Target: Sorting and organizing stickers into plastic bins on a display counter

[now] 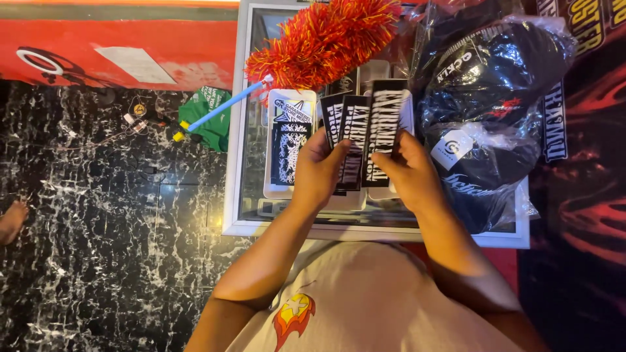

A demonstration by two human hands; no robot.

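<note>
At frame centre, left hand (317, 171) and right hand (409, 171) hold fanned black packets (365, 133), fingers closed on them. Feather duster (319, 42) lies above on glass desk (242, 189)

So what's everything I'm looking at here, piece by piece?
Flat packets: about three, black with white lettering, fanned between both hands over the glass case.
White packet: one, white with a black panel, lying on the glass left of the hands.
Feather duster: one, red and orange with a blue handle, across the case's far left corner.
Glass display case: one, white frame.
Bagged caps: a pile, black in clear plastic, on the case's right side.
Green cloth: one, on the dark marbled floor.
Bare foot: one, another person's, left edge.
Left hand: grip on the packets.
Right hand: grip on the packets.
</note>
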